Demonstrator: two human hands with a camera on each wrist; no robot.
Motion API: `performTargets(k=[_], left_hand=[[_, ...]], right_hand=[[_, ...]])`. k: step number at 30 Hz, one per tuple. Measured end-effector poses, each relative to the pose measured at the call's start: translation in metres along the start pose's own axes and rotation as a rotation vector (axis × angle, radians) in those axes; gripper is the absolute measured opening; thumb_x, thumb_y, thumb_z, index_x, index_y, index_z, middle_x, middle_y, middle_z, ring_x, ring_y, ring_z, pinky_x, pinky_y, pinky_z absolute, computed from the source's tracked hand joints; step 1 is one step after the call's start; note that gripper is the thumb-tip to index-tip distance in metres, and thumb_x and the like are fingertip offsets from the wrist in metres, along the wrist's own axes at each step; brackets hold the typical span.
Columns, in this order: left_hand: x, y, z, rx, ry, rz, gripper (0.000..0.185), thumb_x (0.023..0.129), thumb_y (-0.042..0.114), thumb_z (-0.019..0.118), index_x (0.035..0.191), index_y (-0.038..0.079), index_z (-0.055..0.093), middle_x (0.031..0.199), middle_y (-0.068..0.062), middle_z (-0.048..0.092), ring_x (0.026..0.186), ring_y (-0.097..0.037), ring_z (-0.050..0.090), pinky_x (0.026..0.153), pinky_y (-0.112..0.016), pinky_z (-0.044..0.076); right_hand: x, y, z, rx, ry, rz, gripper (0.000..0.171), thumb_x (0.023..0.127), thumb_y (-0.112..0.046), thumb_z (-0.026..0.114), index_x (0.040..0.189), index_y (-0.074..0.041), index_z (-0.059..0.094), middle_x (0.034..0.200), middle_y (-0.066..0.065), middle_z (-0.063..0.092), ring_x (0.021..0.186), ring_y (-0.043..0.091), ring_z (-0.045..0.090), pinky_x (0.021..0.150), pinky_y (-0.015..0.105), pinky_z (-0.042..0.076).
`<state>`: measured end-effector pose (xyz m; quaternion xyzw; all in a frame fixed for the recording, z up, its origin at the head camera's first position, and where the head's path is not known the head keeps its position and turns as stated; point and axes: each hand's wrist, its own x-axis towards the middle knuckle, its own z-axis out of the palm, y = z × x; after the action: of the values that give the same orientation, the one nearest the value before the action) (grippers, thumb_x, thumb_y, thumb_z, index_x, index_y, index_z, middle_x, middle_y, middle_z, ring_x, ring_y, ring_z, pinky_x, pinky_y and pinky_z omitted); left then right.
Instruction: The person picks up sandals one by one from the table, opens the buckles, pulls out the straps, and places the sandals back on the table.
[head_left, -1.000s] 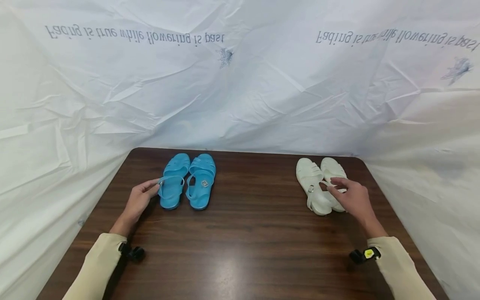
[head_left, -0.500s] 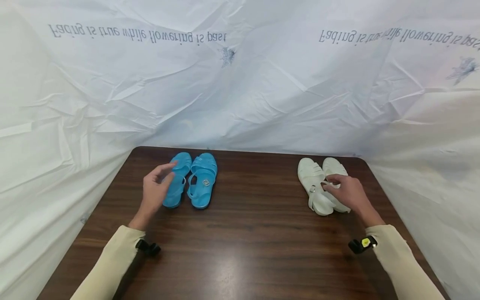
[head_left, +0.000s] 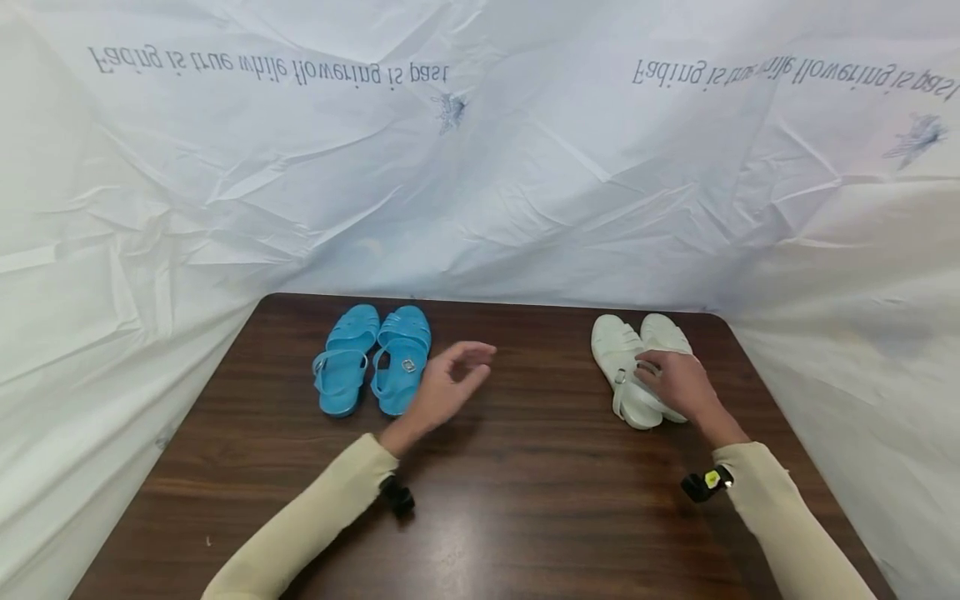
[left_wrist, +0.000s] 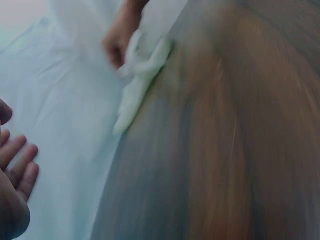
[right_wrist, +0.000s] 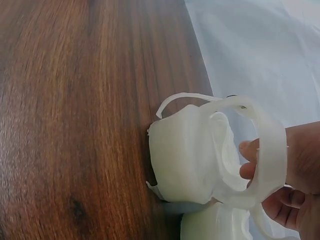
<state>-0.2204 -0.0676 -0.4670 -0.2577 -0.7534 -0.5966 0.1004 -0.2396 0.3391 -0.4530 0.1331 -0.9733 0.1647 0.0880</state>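
My left hand [head_left: 442, 387] is held above the table, just right of the blue sandals, its fingers loosely bent with nothing between them. It also shows at the left wrist view's edge. A left blue sandal [head_left: 341, 387] and a right blue sandal [head_left: 405, 333] stand side by side, toes away from me. On the right, my right hand [head_left: 678, 383] is over the pair of white sandals [head_left: 615, 337], partly covering them. In the right wrist view its fingertips [right_wrist: 246, 170] show through the loop of a raised white strap [right_wrist: 272, 150], with no clear pinch visible.
The dark brown wooden table [head_left: 510, 467] runs to a rounded back edge. White sheeting [head_left: 480, 167] with mirrored printed words hangs behind it and down both sides. A wrist camera [head_left: 397, 496] is strapped at my left wrist.
My left hand has left the left blue sandal's strap and swept right, past both blue sandals. The right hand has shifted slightly left over the white sandals. The sandals stay in place.
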Motion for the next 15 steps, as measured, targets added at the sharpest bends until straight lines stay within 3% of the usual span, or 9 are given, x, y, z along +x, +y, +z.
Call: performTargets(k=[8,15], left_hand=[[0.016,-0.012,0.098,-0.017,-0.169,-0.155,0.039,0.102,0.029,0.066,0.133,0.005,0.064,0.124,-0.004,0.071,0.106,-0.013,0.070,0.089,-0.025,0.056],[0.033,-0.011,0.155,0.006,-0.275,-0.228,0.050,0.103,0.042,0.061,0.139,0.007,0.062,0.125,-0.001,0.071,0.104,-0.004,0.067,0.085,-0.020,0.054]], right_hand=[[0.002,-0.005,-0.004,0.023,0.001,0.018,0.020,0.096,-0.013,0.071,0.111,0.000,0.077,0.101,0.019,0.076,0.078,0.029,0.067,0.068,0.049,0.051],[0.004,-0.008,-0.007,0.021,-0.015,0.043,0.023,0.096,-0.012,0.071,0.114,0.002,0.075,0.104,0.020,0.075,0.078,0.030,0.068,0.069,0.051,0.053]])
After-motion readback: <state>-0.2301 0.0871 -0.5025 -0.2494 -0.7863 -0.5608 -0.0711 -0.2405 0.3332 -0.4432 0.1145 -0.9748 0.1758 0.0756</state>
